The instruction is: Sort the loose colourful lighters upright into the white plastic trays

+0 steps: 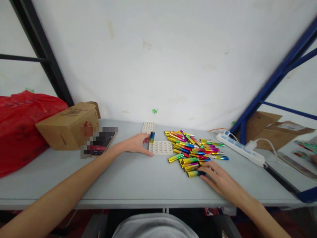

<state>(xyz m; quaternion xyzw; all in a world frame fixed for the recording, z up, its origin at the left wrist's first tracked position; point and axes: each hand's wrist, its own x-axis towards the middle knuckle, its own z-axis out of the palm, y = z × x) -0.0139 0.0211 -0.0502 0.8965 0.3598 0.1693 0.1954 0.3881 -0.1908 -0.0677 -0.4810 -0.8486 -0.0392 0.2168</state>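
Note:
A white tray (160, 148) with rows of round holes lies flat on the table. One shiny gold-and-blue tube (152, 137) stands upright at its back left corner. My left hand (137, 144) is at the tray's left side, thumb and fingers apart, the thumb by the front corner and the fingertips beside the upright tube. To the right lies a loose pile of shiny multicoloured tubes (190, 150). At the pile's near edge, my right hand (219, 178) has its thumb and fingers around the dark end of a gold tube (192, 173) lying on the table.
A second white tray (148, 127) lies behind the first, near the wall. On the left are a phone-like screen (102, 142), a cardboard box (70, 127) and a red plastic bag (24, 129). A white power strip (241, 148) with cables and a blue frame (279, 74) border the right.

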